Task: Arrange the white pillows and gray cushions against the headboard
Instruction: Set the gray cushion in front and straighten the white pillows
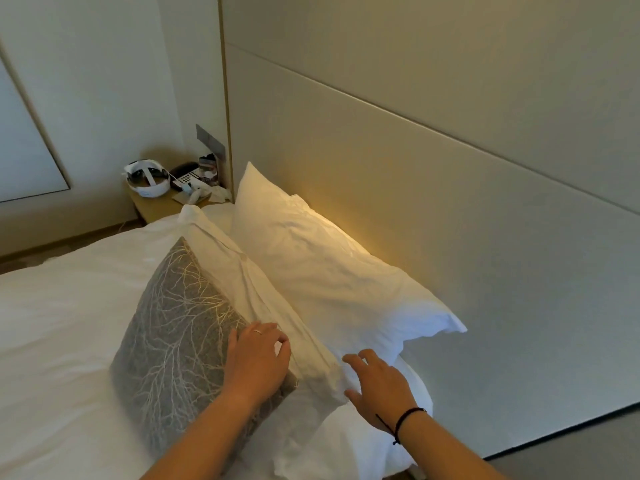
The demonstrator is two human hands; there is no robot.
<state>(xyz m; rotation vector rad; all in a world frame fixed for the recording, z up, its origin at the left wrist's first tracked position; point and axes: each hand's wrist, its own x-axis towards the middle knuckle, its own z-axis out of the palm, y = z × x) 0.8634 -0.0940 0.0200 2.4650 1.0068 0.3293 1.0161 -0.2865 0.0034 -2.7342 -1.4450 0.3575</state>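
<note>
Both hands are spread open: the left hand (258,363) is laid on the gray cushion (173,337), the right hand (379,386) on the front white pillow (242,271), which is leaned against the rear pillow (332,271) at the headboard (450,202). If pushed unevenly, the cushion could be tipped forward onto the bed (52,323).

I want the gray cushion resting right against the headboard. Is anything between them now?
Yes. Two white pillows stand between them: the rear pillow leans on the headboard, and the front pillow stands between it and the gray cushion. The left hand rests at the cushion's top edge.
</note>
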